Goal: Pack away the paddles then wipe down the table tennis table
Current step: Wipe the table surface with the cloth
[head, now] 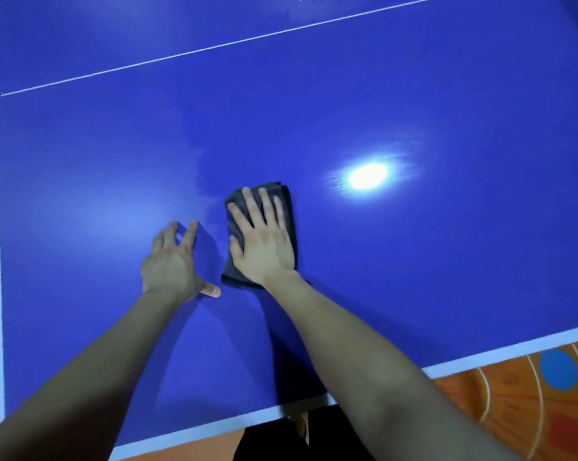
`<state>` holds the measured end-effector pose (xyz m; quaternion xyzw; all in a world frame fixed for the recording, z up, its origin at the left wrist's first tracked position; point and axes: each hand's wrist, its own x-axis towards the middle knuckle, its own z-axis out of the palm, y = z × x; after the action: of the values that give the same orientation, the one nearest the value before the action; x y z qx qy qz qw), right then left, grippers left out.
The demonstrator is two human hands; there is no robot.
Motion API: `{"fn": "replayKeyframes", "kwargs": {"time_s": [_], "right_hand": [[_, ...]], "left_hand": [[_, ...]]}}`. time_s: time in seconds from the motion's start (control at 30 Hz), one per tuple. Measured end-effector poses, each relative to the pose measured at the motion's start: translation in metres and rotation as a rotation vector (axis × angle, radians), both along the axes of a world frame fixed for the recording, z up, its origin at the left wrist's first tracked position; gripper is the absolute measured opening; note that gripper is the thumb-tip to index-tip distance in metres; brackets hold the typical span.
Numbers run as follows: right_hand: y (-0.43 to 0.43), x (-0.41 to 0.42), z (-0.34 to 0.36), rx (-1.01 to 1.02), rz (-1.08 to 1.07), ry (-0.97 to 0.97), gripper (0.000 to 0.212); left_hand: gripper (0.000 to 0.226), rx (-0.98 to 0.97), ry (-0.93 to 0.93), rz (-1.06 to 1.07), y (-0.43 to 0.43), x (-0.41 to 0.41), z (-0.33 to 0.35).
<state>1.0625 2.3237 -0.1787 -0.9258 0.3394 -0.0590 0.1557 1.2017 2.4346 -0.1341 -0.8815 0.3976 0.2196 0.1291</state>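
Observation:
The blue table tennis table (414, 261) fills the head view, with white border lines along its left and near edges. A folded dark grey cloth (286, 202) lies on it near the middle. My right hand (264, 241) presses flat on top of the cloth, fingers spread. My left hand (172, 261) rests just left of the cloth, fingertips and thumb on the bare surface, holding nothing. A paler wiped streak runs up from the cloth's left side. No paddles are in view.
A thin white centre line (214, 46) crosses the table at the top. A bright lamp reflection (367, 176) sits right of the cloth. Orange patterned floor (513, 410) with a blue spot shows past the near edge and along the left side.

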Motion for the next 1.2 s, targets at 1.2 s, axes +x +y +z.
{"fn": "replayKeyframes", "kwargs": {"time_s": [1.2], "right_hand": [[0.066,-0.250,-0.015,-0.110,-0.737,0.025,0.061]], "left_hand": [[0.157,0.008,-0.003,-0.141,0.137,-0.113,0.000]]}}
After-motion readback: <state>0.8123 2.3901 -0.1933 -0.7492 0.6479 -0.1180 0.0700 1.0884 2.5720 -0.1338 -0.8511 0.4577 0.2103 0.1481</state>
